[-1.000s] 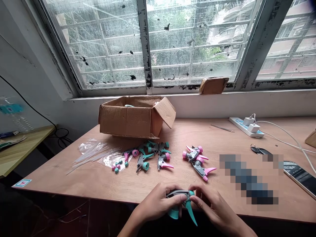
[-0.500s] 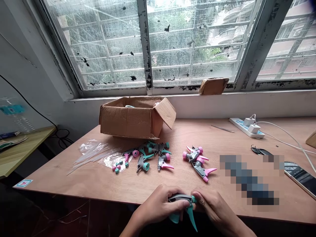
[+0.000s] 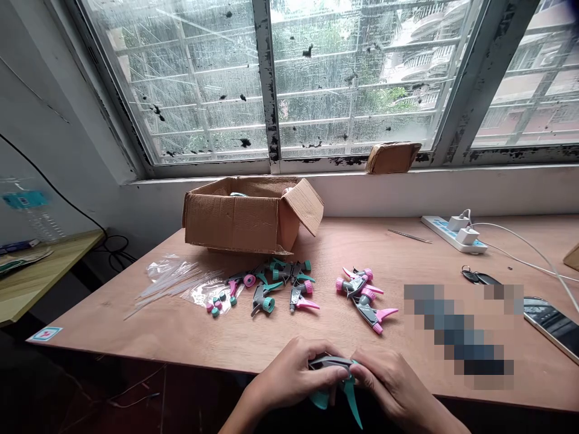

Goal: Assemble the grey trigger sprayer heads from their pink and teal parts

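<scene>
At the table's front edge, my left hand (image 3: pixel 301 377) is wrapped round the grey body of a trigger sprayer head (image 3: pixel 330 362), its thumb along the side. The sprayer's teal trigger (image 3: pixel 352 402) points down toward me. My right hand (image 3: pixel 391 380) pinches the nozzle end of the same sprayer head, and its fingers cover the teal nozzle almost wholly. Beyond my hands lie grey sprayer heads with pink parts (image 3: pixel 368 307) and others with teal parts (image 3: pixel 262 300). Several small pink and teal nozzle caps (image 3: pixel 216 311) sit to the left.
Clear thin tubes (image 3: pixel 169 286) and a plastic bag lie at the left. An open cardboard box (image 3: pixel 230 223) stands at the back. A power strip (image 3: pixel 441 229) with chargers, a phone (image 3: pixel 552 325), keys and a blurred-out object occupy the right of the wooden table (image 3: pixel 203 343).
The fingers of my right hand have shifted round the nozzle end and now hide more of the teal nozzle. My left hand keeps its hold on the sprayer head.
</scene>
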Available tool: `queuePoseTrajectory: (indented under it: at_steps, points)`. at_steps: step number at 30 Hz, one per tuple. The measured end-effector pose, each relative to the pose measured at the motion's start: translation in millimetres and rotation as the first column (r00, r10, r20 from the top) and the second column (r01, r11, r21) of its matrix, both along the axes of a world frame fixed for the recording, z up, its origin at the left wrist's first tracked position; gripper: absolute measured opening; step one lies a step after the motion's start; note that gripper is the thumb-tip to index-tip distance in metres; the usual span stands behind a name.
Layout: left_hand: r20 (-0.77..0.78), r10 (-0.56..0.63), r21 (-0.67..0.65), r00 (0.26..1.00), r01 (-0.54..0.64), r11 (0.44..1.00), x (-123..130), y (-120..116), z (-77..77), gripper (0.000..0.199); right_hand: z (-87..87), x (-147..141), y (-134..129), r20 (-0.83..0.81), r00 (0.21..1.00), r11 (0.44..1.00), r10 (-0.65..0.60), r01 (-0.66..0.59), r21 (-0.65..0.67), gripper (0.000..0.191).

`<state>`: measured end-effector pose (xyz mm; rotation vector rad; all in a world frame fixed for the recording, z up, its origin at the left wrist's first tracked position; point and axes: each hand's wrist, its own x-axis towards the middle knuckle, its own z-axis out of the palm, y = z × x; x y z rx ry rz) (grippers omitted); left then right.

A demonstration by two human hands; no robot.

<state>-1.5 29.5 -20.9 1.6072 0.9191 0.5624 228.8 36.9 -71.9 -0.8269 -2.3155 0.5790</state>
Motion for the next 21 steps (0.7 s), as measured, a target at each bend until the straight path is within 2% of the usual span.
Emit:
queuePoseTrajectory:
  at_steps: [5,11,16,18,21]
  points:
    - [0.020,0.021,-0.016,1.000,-0.021,1.000,-0.9,-0.4,-2.4,0.036,-4.9,1.9,-1.4,0.020,0.999,0.999,-0.028,0.029,-0.036,0.034]
    - [0.018,0.030,-0.009,0.999,-0.030,1.000,-0.8,-0.6,-2.2,0.039,-11.5,2.2,-1.6,-0.026,0.997,0.994,-0.069,0.067,-0.085,0.031]
    - [-0.053,0.014,0.012,0.998,-0.014,1.000,1.1,-1.2,4.9,0.045,-3.6,2.2,-0.8,-0.026,0.998,0.996,-0.053,0.051,-0.067,0.037]
    - [-0.065,0.018,0.027,0.998,-0.016,1.000,1.6,-1.1,6.8,0.047,0.2,1.1,-0.2,-0.023,0.999,0.998,-0.042,0.041,-0.038,0.041]
    - [-0.078,0.022,0.057,0.997,-0.017,0.998,1.4,-1.7,6.3,0.045,-1.1,-2.8,0.0,-0.015,0.999,0.995,-0.046,0.047,0.093,0.050]
